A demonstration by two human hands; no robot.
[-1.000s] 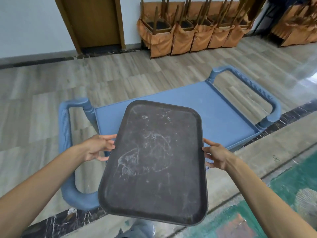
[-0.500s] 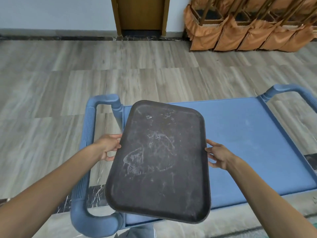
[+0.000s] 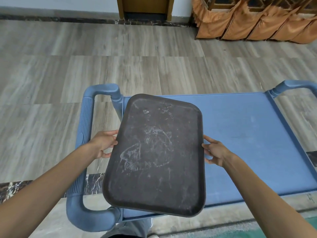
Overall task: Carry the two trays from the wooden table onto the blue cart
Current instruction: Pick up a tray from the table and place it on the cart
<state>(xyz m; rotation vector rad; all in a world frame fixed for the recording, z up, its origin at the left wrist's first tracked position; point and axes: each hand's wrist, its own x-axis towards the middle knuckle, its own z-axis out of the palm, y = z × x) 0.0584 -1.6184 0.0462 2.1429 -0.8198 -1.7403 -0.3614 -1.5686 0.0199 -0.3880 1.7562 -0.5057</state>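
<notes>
ITEM: dark tray (image 3: 156, 155), centre frame, above left end of blue cart (image 3: 248, 134) | HOLD: left hand (image 3: 103, 145) and right hand (image 3: 216, 152), fingers clamped on the long edges | STEP: likely placement of one tray | NEXT: lower flat onto cart top, release.

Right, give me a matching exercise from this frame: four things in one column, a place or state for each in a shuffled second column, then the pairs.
Things:
1. dark tray
2. blue cart
3. left hand
4. orange-covered chairs

Places or states:
A. grips the tray's left edge
B. stacked by the far wall, at upper right
C. held over the cart's left end, scuffed with pale marks
D. stands on the wood-look floor, a handle at each end

Pairs: 1-C, 2-D, 3-A, 4-B
</notes>
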